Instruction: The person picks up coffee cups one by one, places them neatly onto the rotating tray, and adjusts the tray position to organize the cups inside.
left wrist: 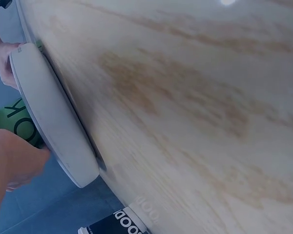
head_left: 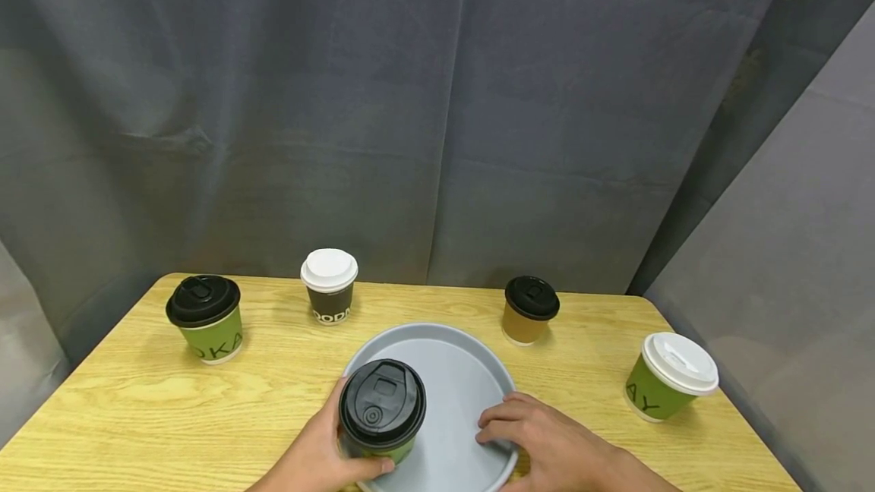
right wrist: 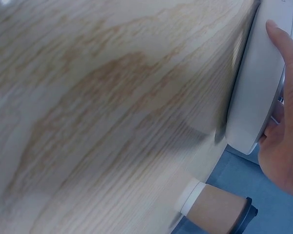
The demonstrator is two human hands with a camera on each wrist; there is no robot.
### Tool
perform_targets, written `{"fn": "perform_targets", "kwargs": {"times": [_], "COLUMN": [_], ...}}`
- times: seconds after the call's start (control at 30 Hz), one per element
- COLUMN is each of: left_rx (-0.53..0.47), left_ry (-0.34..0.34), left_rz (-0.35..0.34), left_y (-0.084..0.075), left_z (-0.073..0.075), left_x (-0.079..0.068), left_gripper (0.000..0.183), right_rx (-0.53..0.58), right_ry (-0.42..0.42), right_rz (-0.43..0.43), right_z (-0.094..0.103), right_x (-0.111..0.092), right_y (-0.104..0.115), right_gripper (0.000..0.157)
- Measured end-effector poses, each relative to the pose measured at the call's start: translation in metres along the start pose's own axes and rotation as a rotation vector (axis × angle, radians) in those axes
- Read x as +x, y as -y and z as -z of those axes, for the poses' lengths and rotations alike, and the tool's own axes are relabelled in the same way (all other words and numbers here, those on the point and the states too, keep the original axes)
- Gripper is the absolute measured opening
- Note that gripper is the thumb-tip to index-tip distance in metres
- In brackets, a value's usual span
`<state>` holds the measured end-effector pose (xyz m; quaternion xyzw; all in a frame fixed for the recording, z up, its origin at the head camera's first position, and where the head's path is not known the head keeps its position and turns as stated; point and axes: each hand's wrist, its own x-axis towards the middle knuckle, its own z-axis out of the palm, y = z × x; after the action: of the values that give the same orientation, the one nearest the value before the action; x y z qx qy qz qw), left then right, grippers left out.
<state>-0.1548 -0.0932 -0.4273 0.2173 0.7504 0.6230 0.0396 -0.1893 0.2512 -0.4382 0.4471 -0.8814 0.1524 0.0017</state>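
My left hand (head_left: pixel 320 443) grips a green paper coffee cup with a black lid (head_left: pixel 383 405), fingers round its far side and thumb across the front. The cup is upright at the left part of a round grey tray (head_left: pixel 454 378) with a raised rim. In the left wrist view, the lower green cup wall (left wrist: pixel 24 124) shows just beyond the tray's side (left wrist: pixel 56 117). At the tray's right edge my right hand (head_left: pixel 536 435) holds the rim, fingers over the inside. Its thumb (right wrist: pixel 281 39) lies along the outer wall in the right wrist view.
Around the tray on the wooden table (head_left: pixel 137 408) stand a green black-lidded cup (head_left: pixel 213 336) at left, a dark white-lidded cup (head_left: pixel 330 302) at back, a brown black-lidded cup (head_left: pixel 525 323) at back right and a green white-lidded cup (head_left: pixel 656 393) at far right. Grey curtains (head_left: pixel 342 112) hang behind.
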Motion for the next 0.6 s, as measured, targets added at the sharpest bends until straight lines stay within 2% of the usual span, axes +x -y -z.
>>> {"fn": "perform_targets", "kwargs": {"times": [0.37, 0.6], "left_rx": [0.042, 0.041], "left_ry": [0.014, 0.025], "left_rz": [-0.048, -0.031], "left_y": [0.0058, 0.0068], "left_z": [-0.0004, -0.0006], "left_x": [-0.0004, -0.0009], "left_gripper": [0.091, 0.091], "right_rx": [-0.006, -0.003], "right_ry": [-0.007, -0.007], "right_rz": [0.001, -0.002], "right_z": [0.0005, -0.0007], "right_x": [0.0001, 0.0002], "right_y": [0.0021, 0.0018], "right_gripper": [0.051, 0.051]}}
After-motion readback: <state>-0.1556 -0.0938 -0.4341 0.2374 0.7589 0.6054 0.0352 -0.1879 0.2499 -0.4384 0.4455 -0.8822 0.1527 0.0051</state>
